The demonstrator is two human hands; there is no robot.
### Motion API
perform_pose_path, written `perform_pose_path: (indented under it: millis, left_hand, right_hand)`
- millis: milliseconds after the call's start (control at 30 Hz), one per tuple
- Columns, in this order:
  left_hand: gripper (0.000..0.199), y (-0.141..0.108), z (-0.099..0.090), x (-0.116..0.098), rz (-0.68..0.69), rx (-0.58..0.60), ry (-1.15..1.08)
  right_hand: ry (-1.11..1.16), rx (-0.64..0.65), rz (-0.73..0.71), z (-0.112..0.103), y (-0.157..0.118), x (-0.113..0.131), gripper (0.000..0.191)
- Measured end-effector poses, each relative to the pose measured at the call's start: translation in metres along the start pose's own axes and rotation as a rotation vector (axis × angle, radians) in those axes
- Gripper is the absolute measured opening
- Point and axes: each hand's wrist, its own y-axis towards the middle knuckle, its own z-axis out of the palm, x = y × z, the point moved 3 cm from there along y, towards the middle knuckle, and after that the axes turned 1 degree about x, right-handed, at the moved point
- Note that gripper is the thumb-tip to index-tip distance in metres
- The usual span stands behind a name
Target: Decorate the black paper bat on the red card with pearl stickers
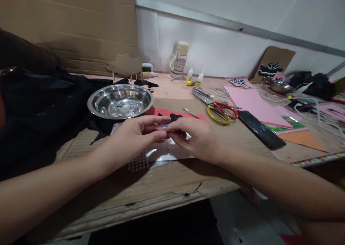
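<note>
My left hand (140, 130) and my right hand (192, 135) meet over the middle of the table, their fingertips pressed together. Whatever lies between the fingertips is too small to make out. Just beyond them a black cutout piece (175, 118) with some shiny coloured bits lies on a red sheet (199, 116). Beneath my hands is a clear plastic sheet (172, 155), partly covered by them. At its left, rows of small clear gems (138, 163) are visible. A steel bowl (121, 101) with small pieces in it stands beyond my left hand.
Red-and-yellow-handled scissors (221, 112), a black phone (261, 130) and pink sheets (256, 103) lie to the right. Small glue bottles (199, 78) and a drinking bottle (179, 60) stand near the wall. Black cloth (35, 119) covers the left side. White cables (318, 112) run at far right.
</note>
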Motion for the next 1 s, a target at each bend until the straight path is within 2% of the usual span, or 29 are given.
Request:
perform_pose_path:
  millis: [100,200,533,733,900,1000]
  left_hand:
    - [0.037,-0.0008,-0.0004,-0.0044,0.048,-0.008,0.06]
    - [0.031,-0.0014,-0.0007,-0.007,0.065,-0.016,0.093]
    - [0.037,-0.0003,-0.0001,-0.0044,0.067,-0.001,-0.023]
    - [0.03,-0.0025,-0.0006,-0.0083,0.117,-0.023,0.043]
    - [0.032,-0.0024,-0.0003,-0.0072,0.14,-0.023,0.007]
    - [0.026,-0.0023,0.0006,-0.0072,0.138,-0.002,-0.012]
  right_hand:
    - [-0.01,0.009,0.021,-0.0014,-0.0002,0.0012,0.015]
    - [-0.009,0.03,0.032,-0.0019,-0.0005,0.0027,0.014]
    - [0.049,0.02,0.037,-0.0014,-0.0013,0.003,0.01]
    - [0.038,0.002,0.073,-0.0037,-0.0006,0.0038,0.008]
    - [0.019,0.007,0.056,-0.0052,-0.0002,0.0041,0.008]
    - [-0.001,0.014,0.062,-0.0043,-0.0004,0.0034,0.008]
